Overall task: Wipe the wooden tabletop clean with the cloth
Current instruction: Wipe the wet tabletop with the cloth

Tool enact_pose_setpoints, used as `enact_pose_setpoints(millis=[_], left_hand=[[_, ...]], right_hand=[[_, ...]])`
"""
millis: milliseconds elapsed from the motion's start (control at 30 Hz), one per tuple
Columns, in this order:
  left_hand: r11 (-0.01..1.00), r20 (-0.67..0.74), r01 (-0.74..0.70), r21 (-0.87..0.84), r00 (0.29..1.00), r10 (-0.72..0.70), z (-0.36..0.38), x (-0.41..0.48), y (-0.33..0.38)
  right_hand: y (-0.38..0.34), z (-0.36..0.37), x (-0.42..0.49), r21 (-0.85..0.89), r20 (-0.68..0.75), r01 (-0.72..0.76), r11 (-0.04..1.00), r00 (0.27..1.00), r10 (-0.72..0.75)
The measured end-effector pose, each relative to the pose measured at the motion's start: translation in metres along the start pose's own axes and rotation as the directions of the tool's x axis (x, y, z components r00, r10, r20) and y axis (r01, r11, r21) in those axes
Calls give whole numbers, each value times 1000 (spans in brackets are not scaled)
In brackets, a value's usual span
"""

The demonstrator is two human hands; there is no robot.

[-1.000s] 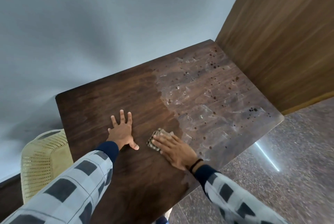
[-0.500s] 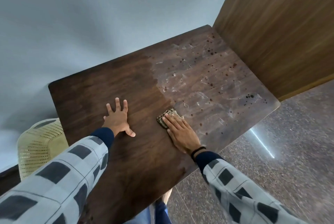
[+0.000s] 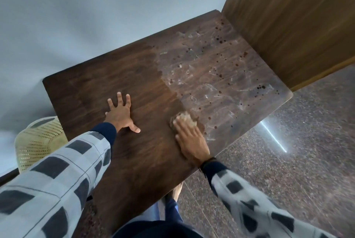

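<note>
Pressing flat: right hand (image 3: 192,139) sits on the small beige folded cloth (image 3: 186,118), fingers straight on top, grip not curled round it; both motion-blurred. Cloth lies on the dark brown wooden surface (image 3: 107,76) toward its front-right edge, at the border between the dark left half and the smeared, dark-spotted right half (image 3: 221,68). Left hand (image 3: 120,115) lies flat on the dark half, fingers spread, grip holding nothing.

A plain indoor room; home or office is unclear. A wooden table (image 3: 115,76) meets a pale wall (image 3: 96,17) and a wood-veneer panel (image 3: 297,26), beside a cream perforated chair (image 3: 38,138), over speckled polished floor (image 3: 307,151)
</note>
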State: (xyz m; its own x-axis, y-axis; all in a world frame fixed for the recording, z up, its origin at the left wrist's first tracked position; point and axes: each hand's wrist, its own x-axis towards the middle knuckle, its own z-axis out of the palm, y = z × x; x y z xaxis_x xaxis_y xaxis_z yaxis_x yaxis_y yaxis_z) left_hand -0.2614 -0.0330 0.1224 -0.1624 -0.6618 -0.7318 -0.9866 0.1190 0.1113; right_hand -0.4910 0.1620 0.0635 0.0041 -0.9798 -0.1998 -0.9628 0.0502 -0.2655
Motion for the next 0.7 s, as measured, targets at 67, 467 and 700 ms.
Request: enact_pose_setpoints(millis=[67, 467, 700], left_hand=[[1000, 1, 1, 8, 1000, -1, -1, 1, 0], [1000, 2, 3, 2, 1000, -3, -1, 0, -1], [1000, -6, 3, -2, 1000, -3, -1, 0, 0]], right_hand=[[-2, 23, -44, -57, 30, 229, 972, 973, -228], [20, 24, -74, -121, 48, 331, 936, 944, -327], [54, -21, -25, -94, 18, -52, 994, 998, 53]])
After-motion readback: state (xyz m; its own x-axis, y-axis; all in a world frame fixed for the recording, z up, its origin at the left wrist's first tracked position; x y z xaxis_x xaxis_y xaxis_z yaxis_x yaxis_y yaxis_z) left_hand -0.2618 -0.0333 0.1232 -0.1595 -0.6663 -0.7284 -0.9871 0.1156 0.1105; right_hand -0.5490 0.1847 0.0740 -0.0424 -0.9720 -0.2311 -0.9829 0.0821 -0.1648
